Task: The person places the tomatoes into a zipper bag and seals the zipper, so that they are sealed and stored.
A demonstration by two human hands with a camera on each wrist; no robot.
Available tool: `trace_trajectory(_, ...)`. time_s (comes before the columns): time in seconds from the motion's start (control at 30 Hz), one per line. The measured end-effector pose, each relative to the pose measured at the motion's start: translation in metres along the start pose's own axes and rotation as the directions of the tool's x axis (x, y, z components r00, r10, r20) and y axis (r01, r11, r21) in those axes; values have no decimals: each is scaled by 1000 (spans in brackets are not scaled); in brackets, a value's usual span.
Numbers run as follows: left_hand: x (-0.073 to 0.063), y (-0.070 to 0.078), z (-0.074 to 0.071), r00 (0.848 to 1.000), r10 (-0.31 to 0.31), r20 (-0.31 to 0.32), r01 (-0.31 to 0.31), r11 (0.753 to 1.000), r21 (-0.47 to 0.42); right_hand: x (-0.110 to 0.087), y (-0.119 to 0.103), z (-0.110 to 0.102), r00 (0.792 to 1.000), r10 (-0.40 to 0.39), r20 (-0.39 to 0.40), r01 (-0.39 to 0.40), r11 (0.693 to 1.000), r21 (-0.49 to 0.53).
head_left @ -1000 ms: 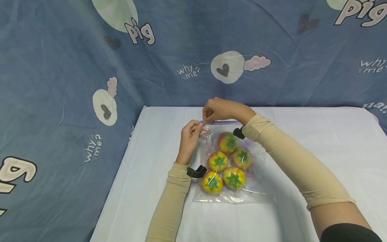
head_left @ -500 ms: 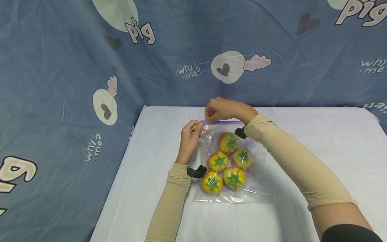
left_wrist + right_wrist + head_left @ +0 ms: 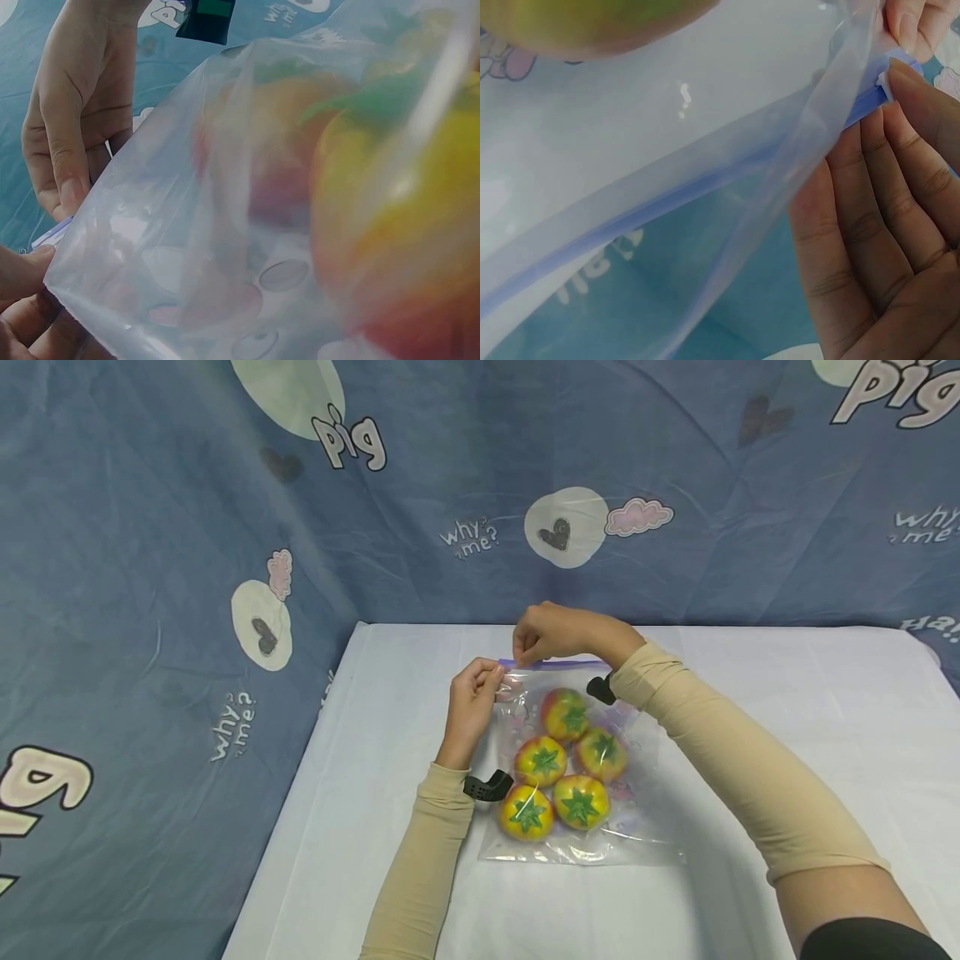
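A clear zip bag (image 3: 637,827) lies on the white table with several yellow-red fruits with green star-shaped tops, such as this fruit (image 3: 581,802), inside. Along its far edge runs a purple zip strip (image 3: 562,665). My left hand (image 3: 471,697) pinches the bag's far left corner between thumb and fingers. Just to the right, my right hand (image 3: 558,633) reaches over the strip; in the right wrist view its thumb and forefinger pinch a small white slider (image 3: 886,84) on the strip. The two bag sides stand apart along much of the strip there.
The white-covered table (image 3: 787,710) spreads out to both sides of the bag. A blue printed cloth (image 3: 450,468) hangs behind and to the left of it. Black wrist mounts (image 3: 489,786) sit at both wrists, close over the bag.
The right hand has slid slightly to the right along the purple strip, away from the left hand. The left hand and the bag with its fruits stay in place.
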State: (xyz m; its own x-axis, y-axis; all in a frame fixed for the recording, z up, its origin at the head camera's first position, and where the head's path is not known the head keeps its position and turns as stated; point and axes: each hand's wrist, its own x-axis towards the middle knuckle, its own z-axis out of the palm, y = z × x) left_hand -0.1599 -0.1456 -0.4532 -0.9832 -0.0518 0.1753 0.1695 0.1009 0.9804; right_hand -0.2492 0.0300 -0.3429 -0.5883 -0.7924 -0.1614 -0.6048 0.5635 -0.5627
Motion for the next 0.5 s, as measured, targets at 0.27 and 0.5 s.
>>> trace_trajectory(0.27, 0, 0, 0, 1000, -18, -2, 18, 1000, -3, -1, 2, -1, 1000, 12, 8, -12, 1000, 7)
trace_trajectory(0.5, 0, -1, 0, 1000, 5, 2, -5, 1000, -15, -4, 3, -1, 999, 33, 24, -33, 999, 16)
